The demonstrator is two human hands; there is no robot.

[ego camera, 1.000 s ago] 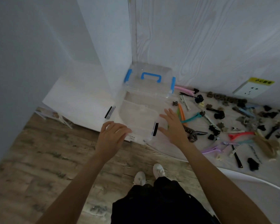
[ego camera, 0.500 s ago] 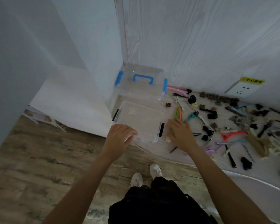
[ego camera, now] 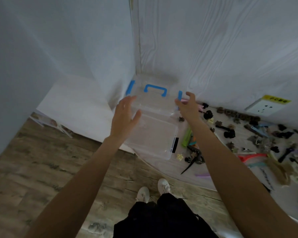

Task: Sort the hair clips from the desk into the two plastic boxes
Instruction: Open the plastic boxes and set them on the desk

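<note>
Sorting not begun, by the look. Clips [ego camera: 258, 134] all loose on surface [ego camera: 187, 170], right of boxes. Near box [ego camera: 153, 134] lidded; far box [ego camera: 155, 98] in corner. L hand [ego camera: 126, 115] & R hand [ego camera: 186, 103] spread open, empty, flanking far box.

A home room: wood-plank floor [ego camera: 41, 169], wall socket [ego camera: 262, 108].

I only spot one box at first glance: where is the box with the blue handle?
The box with the blue handle sits in the wall corner at the desk's far left, directly behind the black-latched clear box, between both reaching hands.
</note>
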